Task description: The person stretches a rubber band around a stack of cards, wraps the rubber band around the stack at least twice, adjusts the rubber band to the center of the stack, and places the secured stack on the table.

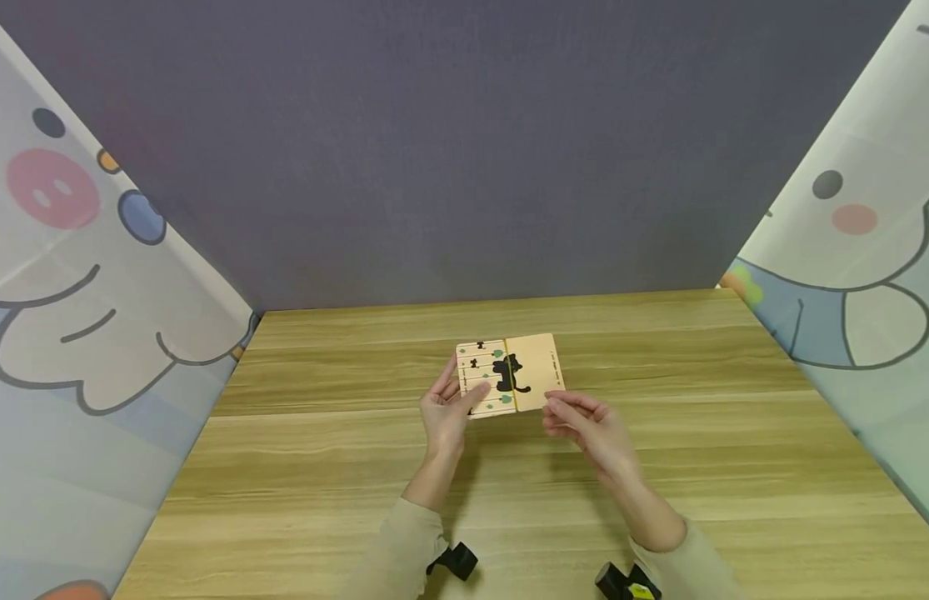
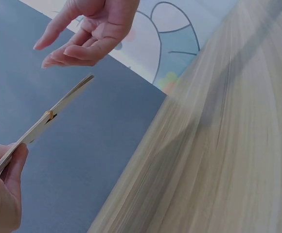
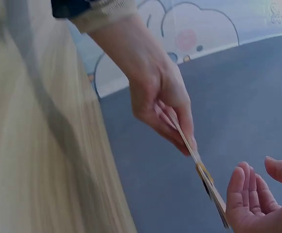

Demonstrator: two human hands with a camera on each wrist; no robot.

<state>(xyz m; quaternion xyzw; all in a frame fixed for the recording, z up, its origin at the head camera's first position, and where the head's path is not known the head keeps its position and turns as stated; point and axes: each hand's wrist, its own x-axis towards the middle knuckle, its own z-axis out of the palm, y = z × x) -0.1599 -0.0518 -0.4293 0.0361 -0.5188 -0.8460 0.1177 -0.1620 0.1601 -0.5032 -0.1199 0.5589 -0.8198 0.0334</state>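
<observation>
A thin stack of cream cards (image 1: 537,362) is held up over the table, with a black cat and green leaf prints on its face. A yellow elastic band (image 1: 514,398) wraps around its middle. My left hand (image 1: 443,417) grips the stack's left end, thumb on the printed face and fingers behind. Beside the lower right corner is my right hand (image 1: 595,433). In the left wrist view that right hand (image 2: 90,36) is apart from the stack (image 2: 70,97), its fingers loosely bent with nothing between them. The stack's edge (image 3: 182,133) shows several thin layers in the right wrist view.
Beneath the hands is a wood-grain table (image 1: 322,467). A dark grey panel (image 1: 479,150) rises behind it, and cartoon-printed sheets (image 1: 44,350) flank both sides. Black wrist devices (image 1: 458,561) show by the sleeves at the front.
</observation>
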